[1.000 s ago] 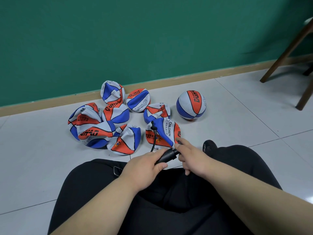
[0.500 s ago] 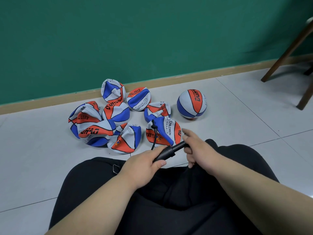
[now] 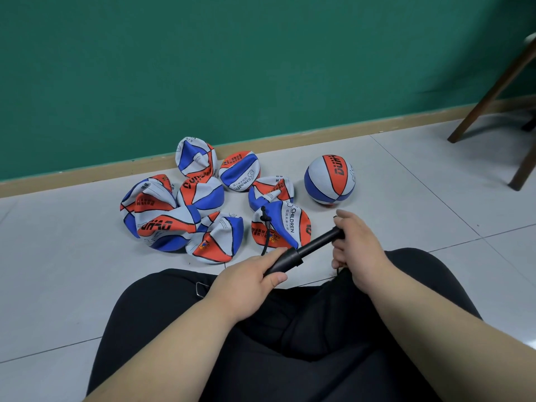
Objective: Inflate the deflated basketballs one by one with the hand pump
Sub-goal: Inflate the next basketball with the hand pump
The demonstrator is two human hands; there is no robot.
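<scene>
My left hand (image 3: pixel 246 282) grips the barrel of a black hand pump (image 3: pixel 293 258) above my lap. My right hand (image 3: pixel 356 245) grips the pump's handle, with the black rod drawn well out of the barrel. A thin black hose (image 3: pixel 265 230) runs from the pump up to the valve of a flat orange, blue and white basketball (image 3: pixel 285 227) lying on the floor just beyond my hands. Several more deflated balls (image 3: pixel 162 219) lie crumpled to its left. One round, inflated ball (image 3: pixel 329 179) stands apart to the right.
I sit on a grey tiled floor (image 3: pixel 58 271) with my legs in black trousers (image 3: pixel 290 343). A green wall with a tan skirting board (image 3: pixel 290 140) runs behind the balls. Wooden chair legs (image 3: pixel 493 91) stand at the far right.
My right hand has pulled the pump handle out to the right, away from the barrel, so the rod now shows. My left hand and the balls have stayed put.
</scene>
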